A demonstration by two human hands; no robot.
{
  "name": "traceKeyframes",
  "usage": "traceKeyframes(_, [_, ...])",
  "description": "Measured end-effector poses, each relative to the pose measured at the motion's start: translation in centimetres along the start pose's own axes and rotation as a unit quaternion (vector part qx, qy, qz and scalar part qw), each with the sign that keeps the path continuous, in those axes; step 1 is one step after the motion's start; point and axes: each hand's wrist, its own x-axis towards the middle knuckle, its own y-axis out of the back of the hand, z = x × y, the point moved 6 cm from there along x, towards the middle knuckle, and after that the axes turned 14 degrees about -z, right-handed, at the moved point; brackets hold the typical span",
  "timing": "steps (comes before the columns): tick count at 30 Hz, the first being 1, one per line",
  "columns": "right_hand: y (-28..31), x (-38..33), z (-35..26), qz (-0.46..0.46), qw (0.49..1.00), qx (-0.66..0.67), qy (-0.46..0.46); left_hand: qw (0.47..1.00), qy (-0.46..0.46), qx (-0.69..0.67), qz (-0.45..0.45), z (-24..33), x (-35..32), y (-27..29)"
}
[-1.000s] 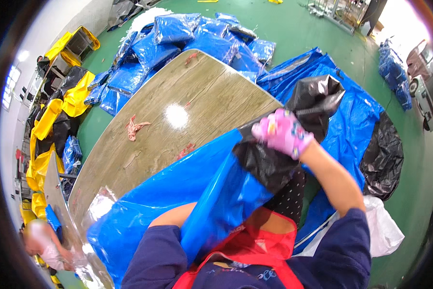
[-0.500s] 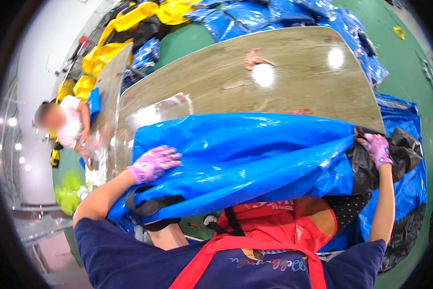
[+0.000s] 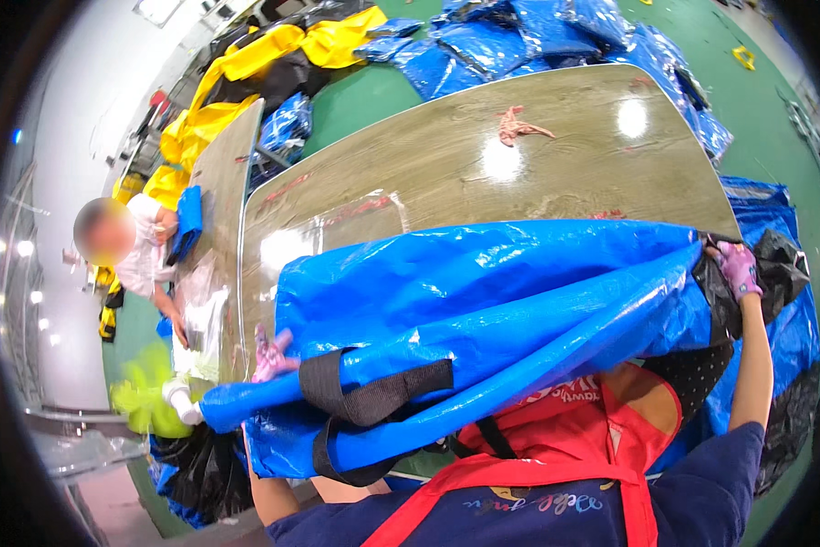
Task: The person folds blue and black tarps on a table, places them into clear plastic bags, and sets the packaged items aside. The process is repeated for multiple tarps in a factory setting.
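Note:
A large blue tarpaulin bag [image 3: 510,283] with black webbing straps [image 3: 373,387] and a black end [image 3: 715,296] lies across the near edge of the table [image 3: 401,137] and over my lap. My right hand [image 3: 738,269], in a pink patterned glove, is closed on the black end at the right. At the left end, my left hand [image 3: 271,354], gloved alike, shows beyond a raised blue fold with its fingers apart. The fold hides my left wrist and part of the forearm.
A crumpled pinkish scrap [image 3: 522,128] rests on the table. Blue plastic-wrapped bundles [image 3: 483,41] and yellow sheets [image 3: 273,50] lie beyond it. At the left, a co-worker [image 3: 150,242] handles clear plastic beside a green fan [image 3: 145,378]. More blue sheeting [image 3: 774,205] stands at the right.
My left hand has gone from lying on top of the bag to behind its left end, which is now lifted and folded with the straps facing up. My right hand keeps its grip.

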Motion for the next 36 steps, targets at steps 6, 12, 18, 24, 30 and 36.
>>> traceKeyframes(6, [1.7, 0.8, 0.7, 0.128, 0.99, -0.056, -0.023, 0.979, 0.022, -0.03, 0.2, 1.3, 0.8, 3.6])
traceKeyframes(12, [0.2, 1.3, -5.7, -0.012, 0.994, -0.112, 0.003, 0.969, 0.226, -0.008, 0.097, -4.5, 7.6, -3.2])
traceKeyframes(18, [2.9, 0.5, -8.8, 0.038, 0.987, -0.148, 0.055, 0.778, 0.192, 0.52, 0.295, 12.9, 7.5, 1.5])
traceKeyframes(24, [2.2, 1.3, -7.3, -0.16, 0.978, -0.129, -0.028, 0.904, -0.378, 0.188, -0.076, 49.3, 13.1, -21.6])
traceKeyframes(30, [11.1, -5.3, -0.5, 0.035, 0.976, -0.21, -0.04, 0.896, -0.371, 0.216, -0.116, 48.7, 14.7, -28.6])
traceKeyframes(36, [3.3, -3.8, 4.8, -0.05, 0.996, -0.005, -0.077, 0.861, -0.413, 0.247, -0.163, 50.4, 14.1, -28.7])
